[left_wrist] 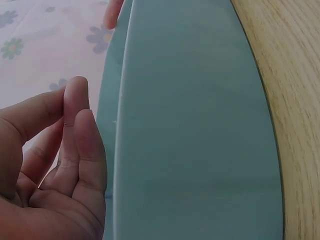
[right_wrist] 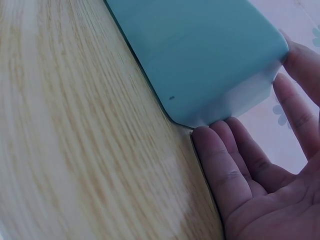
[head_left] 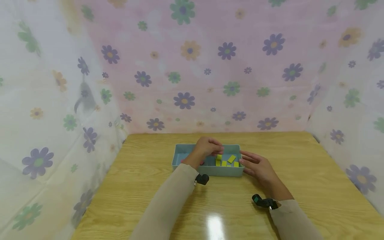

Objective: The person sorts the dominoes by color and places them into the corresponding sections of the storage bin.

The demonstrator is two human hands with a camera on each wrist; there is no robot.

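Note:
A pale blue-green rectangular box (head_left: 223, 171) lies lengthwise across the table. My left hand (head_left: 207, 146) reaches over its near wall, fingers loosely bent, thumb and fingertips close together. Nothing shows between those fingers in the left wrist view. Just below them is a small yellow block (head_left: 219, 156), and several more yellow pieces (head_left: 231, 159) lie in the box's right part. Bits of pink (head_left: 182, 161) show in the left part, mostly hidden by my left forearm. My right hand (head_left: 259, 168) rests its extended fingers (right_wrist: 212, 150) against the box's right end.
The box stands on a wood-grain table (head_left: 144, 193). A flower-print cloth (head_left: 195, 73) rises behind the table and along both sides. Black wrist devices (head_left: 265, 202) are strapped below both hands.

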